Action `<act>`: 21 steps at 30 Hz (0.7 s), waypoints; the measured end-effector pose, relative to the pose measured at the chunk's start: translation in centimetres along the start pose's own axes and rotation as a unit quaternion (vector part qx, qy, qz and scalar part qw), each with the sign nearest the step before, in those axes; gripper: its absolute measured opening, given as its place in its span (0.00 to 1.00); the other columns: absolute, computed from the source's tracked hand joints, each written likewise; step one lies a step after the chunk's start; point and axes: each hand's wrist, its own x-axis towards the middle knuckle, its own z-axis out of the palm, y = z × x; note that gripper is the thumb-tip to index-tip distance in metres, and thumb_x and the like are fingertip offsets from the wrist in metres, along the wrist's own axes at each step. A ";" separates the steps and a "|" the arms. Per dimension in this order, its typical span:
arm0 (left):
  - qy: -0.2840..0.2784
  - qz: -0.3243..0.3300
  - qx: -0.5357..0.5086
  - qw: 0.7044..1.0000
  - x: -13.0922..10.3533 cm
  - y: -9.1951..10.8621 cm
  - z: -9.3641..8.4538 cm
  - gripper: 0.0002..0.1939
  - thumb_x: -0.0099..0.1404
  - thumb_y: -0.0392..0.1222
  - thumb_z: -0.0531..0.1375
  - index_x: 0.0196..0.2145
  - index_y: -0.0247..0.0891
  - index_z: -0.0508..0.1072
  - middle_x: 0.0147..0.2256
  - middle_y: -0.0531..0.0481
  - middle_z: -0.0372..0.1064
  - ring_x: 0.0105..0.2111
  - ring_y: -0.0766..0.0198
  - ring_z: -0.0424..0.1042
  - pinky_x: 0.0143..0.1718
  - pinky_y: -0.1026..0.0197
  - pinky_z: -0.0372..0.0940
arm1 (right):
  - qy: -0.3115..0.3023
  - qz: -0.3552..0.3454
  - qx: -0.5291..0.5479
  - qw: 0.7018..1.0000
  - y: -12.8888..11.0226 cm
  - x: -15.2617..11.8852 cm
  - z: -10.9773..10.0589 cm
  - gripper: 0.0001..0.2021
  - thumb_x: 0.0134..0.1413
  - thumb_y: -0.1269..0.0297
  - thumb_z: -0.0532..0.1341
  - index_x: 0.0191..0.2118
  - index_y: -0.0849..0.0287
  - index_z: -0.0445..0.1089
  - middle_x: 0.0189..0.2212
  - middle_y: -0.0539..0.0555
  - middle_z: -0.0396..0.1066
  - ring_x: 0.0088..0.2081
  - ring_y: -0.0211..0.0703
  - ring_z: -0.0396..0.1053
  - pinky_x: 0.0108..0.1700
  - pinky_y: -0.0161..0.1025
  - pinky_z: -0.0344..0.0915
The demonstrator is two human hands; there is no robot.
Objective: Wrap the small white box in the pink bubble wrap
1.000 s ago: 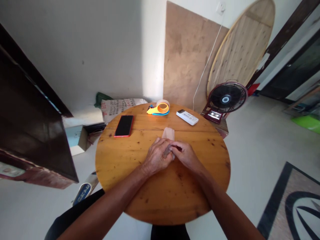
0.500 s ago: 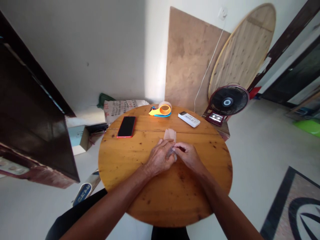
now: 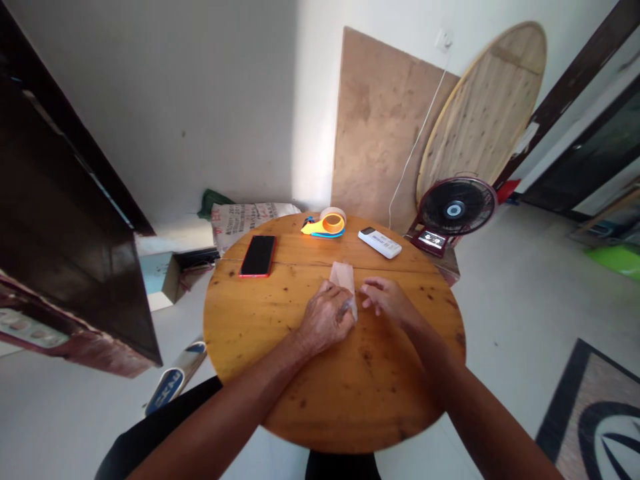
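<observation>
Right hand [image 3: 383, 298]: now drawn off to the right, well short of the bench edge, where half a second ago its fingertips meet those of the left hand [image 3: 327, 315]; fingers loosely curled and parted, nothing visible between them
Left hand: unchanged in position over the pale strip [image 3: 343, 273]; grip narrow, thumb and fingers closed on the strip's near part (a greyish, see-through bit shows between them, too small to identify)
Pale strip: flat at the middle of the bench [image 3: 245, 333], far end bare beyond the left fingers, near end showing beside the thumb; in my judgement the separation leaves the left hand alone steadying it and the right hand free
Hands: two, both of one person, no co-worker visible
Strip: one visible piece; whether it is layered or folded cannot be told
Bench items besides the strip: three, namely one phone [image 3: 258, 257] in a red case at left, one tape dispenser [image 3: 313, 229] with its roll at the far edge, one white device [image 3: 381, 244] at far right; none touched by either hand
Wall side: one fan [image 3: 455, 211], one brown board [image 3: 383, 120], one oval wooden panel [image 3: 483, 110], one printed sack [image 3: 243, 221] behind the bench
</observation>
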 end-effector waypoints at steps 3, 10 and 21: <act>0.010 0.004 0.002 1.000 -0.1 0.0 0.1 0.11 0.57 0.32 0.55 0.39 0.36 0.71 0.36 0.45 0.71 0.39 0.56 0.64 0.44 0.54 0.63 | -0.042 0.031 -0.001 0.999 -0.4 1.4 0.2 0.08 0.46 0.63 0.62 0.33 0.62 0.69 0.29 0.54 0.74 0.20 0.38 0.69 0.11 0.29 0.53; 0.006 0.007 0.011 1.000 -0.2 0.0 0.1 0.11 0.57 0.32 0.55 0.39 0.34 0.71 0.38 0.44 0.71 0.40 0.56 0.65 0.46 0.53 0.63 | -0.069 0.024 0.001 0.997 -0.3 3.4 2.2 0.08 0.47 0.61 0.61 0.26 0.61 0.67 0.12 0.45 0.63 0.12 0.30 0.56 0.10 0.27 0.48; 0.010 0.022 0.014 1.000 0.0 0.1 -0.1 0.10 0.56 0.31 0.55 0.37 0.35 0.71 0.36 0.44 0.71 0.39 0.57 0.66 0.46 0.52 0.63 | -0.041 -0.008 -0.083 0.996 0.1 3.8 3.0 0.07 0.50 0.62 0.58 0.27 0.59 0.66 0.13 0.43 0.57 0.13 0.30 0.52 0.15 0.29 0.48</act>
